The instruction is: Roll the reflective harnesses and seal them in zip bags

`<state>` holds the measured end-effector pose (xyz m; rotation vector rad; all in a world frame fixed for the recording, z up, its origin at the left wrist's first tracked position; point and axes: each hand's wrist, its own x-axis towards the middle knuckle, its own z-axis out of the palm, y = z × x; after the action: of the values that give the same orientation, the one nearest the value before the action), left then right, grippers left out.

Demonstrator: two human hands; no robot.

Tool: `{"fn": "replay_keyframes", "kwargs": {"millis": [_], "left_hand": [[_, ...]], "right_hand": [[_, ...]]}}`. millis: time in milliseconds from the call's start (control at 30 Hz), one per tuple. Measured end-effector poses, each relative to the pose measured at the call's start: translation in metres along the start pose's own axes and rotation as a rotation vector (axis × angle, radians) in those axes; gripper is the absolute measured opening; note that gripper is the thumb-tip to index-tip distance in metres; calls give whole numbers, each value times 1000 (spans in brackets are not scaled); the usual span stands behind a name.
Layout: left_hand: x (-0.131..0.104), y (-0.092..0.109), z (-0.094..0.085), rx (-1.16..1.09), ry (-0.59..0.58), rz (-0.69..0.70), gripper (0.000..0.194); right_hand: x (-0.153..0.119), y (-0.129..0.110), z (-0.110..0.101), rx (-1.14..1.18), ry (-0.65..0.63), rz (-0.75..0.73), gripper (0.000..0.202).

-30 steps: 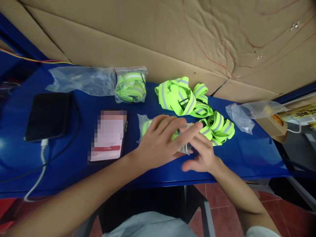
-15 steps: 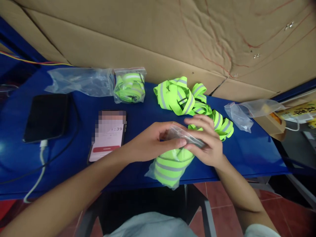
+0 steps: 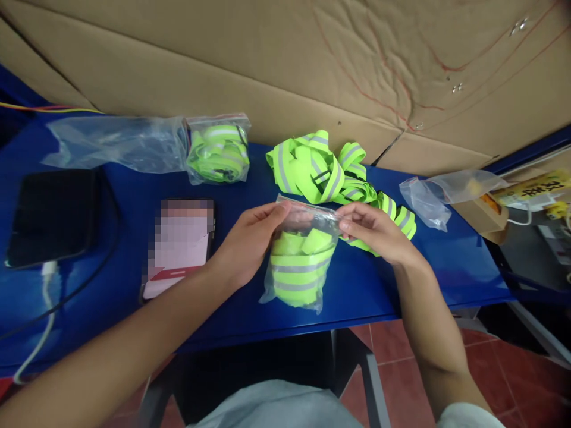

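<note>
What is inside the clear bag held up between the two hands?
The clear bag, pinched at its top by left hand and right hand, holds a folded neon-yellow reflective band; its inner folds are hidden.

Blue table (image 3: 446,273) — two phones (image 3: 178,244), loose reflective bands (image 3: 312,169), empty bags (image 3: 111,142).

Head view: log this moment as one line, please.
left hand: pinches bag top, left corner | right hand: pinches right corner | clear bag: holds folded reflective band, lifted over blue table | loose bands: behind
</note>
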<state>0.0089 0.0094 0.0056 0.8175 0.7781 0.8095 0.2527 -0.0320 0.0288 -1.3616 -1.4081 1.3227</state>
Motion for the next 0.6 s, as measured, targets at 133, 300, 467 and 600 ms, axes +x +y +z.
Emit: {"fn": "replay_keyframes", "kwargs": {"millis": [133,300,467,600], "left_hand": [[3,1,0,-10,117,74,34],[1,4,4,-25,132,84,39],[-1,-1,3,-25,113,121,39],[-1,-4,3,19,129,128,41]], "right_hand": [[3,3,-9,0,80,47,37],[7,6,-3,-18,129,-58,34],[5,9,7,-168,146,-173,33],[0,11,11,-336,143,-248,30]]}}
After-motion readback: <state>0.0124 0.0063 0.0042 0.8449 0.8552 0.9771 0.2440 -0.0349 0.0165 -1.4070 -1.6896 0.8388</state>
